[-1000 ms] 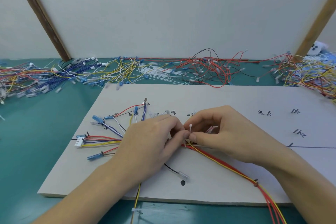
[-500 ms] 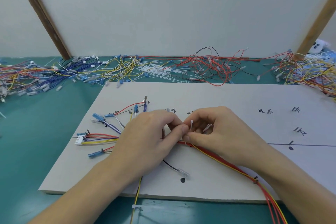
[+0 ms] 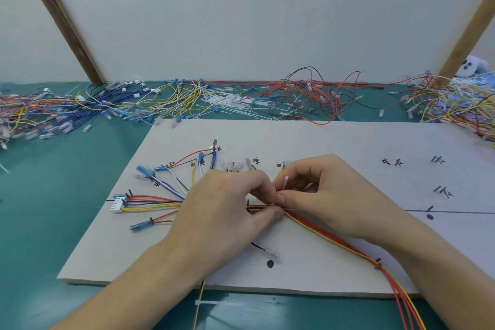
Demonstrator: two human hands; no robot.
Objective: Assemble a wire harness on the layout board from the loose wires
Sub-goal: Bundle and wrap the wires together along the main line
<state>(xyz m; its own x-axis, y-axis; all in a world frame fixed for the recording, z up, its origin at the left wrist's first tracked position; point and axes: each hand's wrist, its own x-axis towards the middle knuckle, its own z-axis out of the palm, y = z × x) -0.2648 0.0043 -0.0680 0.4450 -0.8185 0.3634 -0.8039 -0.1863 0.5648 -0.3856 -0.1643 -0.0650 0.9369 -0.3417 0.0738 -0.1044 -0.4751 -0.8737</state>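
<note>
Left hand (image 3: 225, 211) and right hand (image 3: 329, 195) meet mid-board, both pinching a white cable tie (image 3: 286, 182) round the red/yellow wire bundle (image 3: 329, 236) lying on the layout board (image 3: 334, 142); loose wires (image 3: 174, 99) piled behind on tabletop (image 3: 53, 195).

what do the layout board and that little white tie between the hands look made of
Layout board: looks like matte grey-white cardboard or fibreboard; flat, dull, with ink marks drawn on it and a raw, thick front edge.

Cable tie: probably plastic such as nylon; a thin, stiff, slightly translucent white strip standing up on its own.
</note>
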